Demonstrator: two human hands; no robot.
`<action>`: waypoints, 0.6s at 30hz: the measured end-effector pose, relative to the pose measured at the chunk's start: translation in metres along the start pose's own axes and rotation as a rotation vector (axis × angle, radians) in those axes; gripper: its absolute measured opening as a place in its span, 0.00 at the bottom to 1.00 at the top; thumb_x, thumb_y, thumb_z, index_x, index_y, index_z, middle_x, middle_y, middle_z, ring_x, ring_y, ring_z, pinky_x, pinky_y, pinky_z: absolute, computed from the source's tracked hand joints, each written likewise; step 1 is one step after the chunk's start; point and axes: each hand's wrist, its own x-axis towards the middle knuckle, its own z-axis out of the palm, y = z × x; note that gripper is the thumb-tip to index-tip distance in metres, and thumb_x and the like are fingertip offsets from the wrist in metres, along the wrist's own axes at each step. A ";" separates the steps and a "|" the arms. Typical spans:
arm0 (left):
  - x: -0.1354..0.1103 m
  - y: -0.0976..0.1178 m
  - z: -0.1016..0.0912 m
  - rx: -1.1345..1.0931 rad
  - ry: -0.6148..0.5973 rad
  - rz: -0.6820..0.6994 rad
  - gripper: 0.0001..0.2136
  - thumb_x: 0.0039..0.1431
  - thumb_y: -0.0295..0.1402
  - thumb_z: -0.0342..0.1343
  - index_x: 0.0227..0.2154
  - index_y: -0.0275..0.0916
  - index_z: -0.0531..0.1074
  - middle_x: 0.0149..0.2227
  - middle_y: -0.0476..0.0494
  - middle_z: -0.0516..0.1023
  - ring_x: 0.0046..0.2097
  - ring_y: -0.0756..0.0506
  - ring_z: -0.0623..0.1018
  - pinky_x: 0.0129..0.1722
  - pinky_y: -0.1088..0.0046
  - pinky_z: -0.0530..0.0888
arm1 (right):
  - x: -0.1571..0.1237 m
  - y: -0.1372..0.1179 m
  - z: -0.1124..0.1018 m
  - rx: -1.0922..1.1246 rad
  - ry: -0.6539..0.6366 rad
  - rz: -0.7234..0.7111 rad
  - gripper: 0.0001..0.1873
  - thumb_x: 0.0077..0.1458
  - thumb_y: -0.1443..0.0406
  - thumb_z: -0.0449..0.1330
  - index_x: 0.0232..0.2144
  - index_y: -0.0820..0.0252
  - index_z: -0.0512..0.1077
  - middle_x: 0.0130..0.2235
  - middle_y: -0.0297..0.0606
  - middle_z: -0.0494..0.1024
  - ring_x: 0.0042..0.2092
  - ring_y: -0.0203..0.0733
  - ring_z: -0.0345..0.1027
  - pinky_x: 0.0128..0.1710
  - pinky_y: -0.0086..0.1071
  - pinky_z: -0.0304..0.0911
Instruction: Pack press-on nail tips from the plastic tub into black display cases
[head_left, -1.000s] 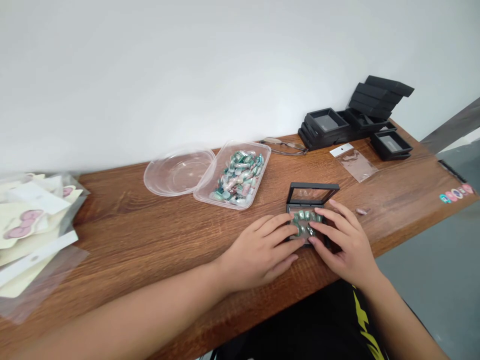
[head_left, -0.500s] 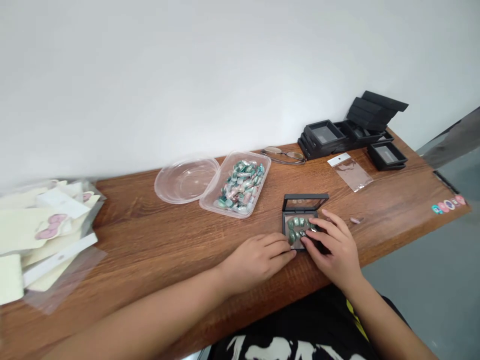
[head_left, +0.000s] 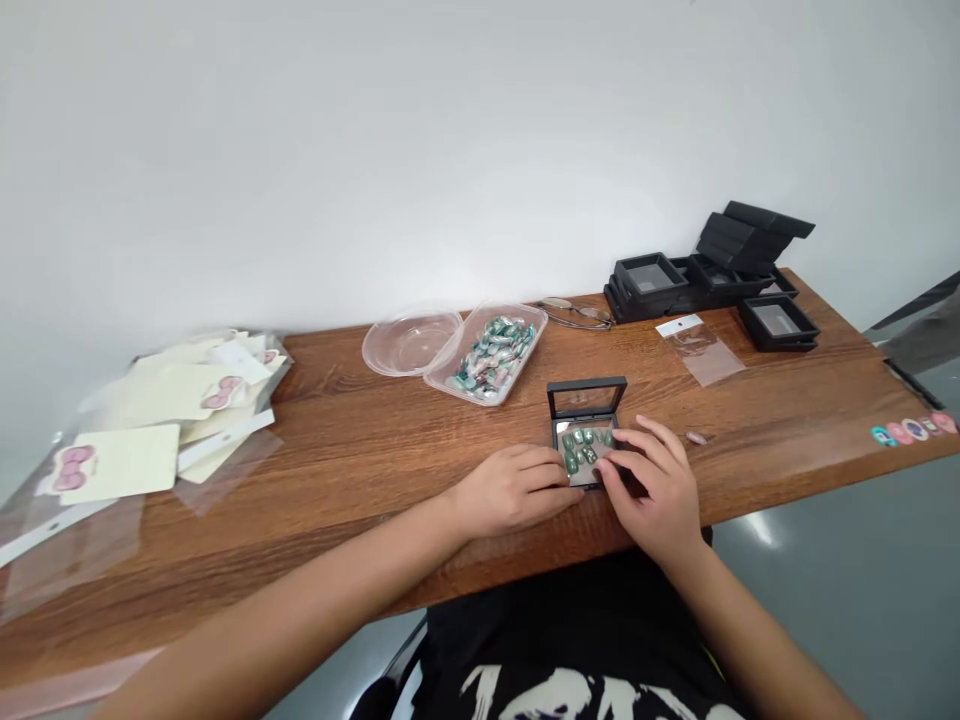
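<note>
A small black hinged case stands with its lid raised on the wooden table. Its clear inner sheet bears two rows of green press-on nails. My left hand rests along the case's left and front edge, fingers together and gripping that edge. Over the right part of the case is my right hand, thumb and index fingertips brought together at a press-on nail in the lower row; the fingertips mostly hide it. The other fingers are bent above the right edge.
Behind is a clear tub of loose nails, beside a round clear lid. Eyeglasses, stacked black cases and a clear bag lie farther right. One pink nail lies near my right hand. Bagged cards cover the left.
The view has shifted, showing more of the cards at left. My right thumb and index fingertips have drawn together over the lower row. My left hand stays at the case's edge.
</note>
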 end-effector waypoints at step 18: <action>-0.002 -0.002 0.011 -0.031 -0.129 -0.208 0.18 0.69 0.38 0.53 0.57 0.38 0.70 0.59 0.41 0.76 0.67 0.40 0.67 0.64 0.62 0.67 | 0.000 0.008 -0.002 0.006 -0.134 0.073 0.07 0.61 0.68 0.61 0.40 0.56 0.79 0.48 0.45 0.80 0.59 0.55 0.66 0.54 0.50 0.70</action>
